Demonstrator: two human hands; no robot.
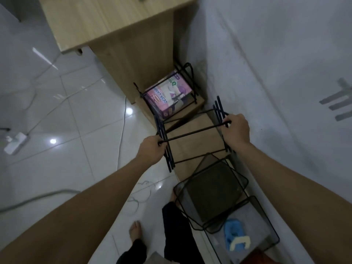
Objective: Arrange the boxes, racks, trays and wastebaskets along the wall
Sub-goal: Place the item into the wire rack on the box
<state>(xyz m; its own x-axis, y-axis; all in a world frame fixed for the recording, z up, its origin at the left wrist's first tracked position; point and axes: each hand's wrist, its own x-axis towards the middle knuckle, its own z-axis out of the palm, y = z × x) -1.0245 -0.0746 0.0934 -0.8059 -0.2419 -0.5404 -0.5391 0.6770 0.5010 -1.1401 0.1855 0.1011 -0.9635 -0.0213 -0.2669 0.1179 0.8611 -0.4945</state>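
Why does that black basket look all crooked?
The black mesh wastebasket is tipped on its side, leaning on the other black mesh wastebasket holding blue and cream clips. Loose white cables also trail across the glossy white tiled floor.

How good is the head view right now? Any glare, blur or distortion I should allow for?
Head view: dim overall, with bright glare spots on the glossy floor tiles; wide-angle bending curves the wall and desk; slight softness throughout, but the rack bar, left hand and right hand read clearly; mesh wastebasket interior is dark.
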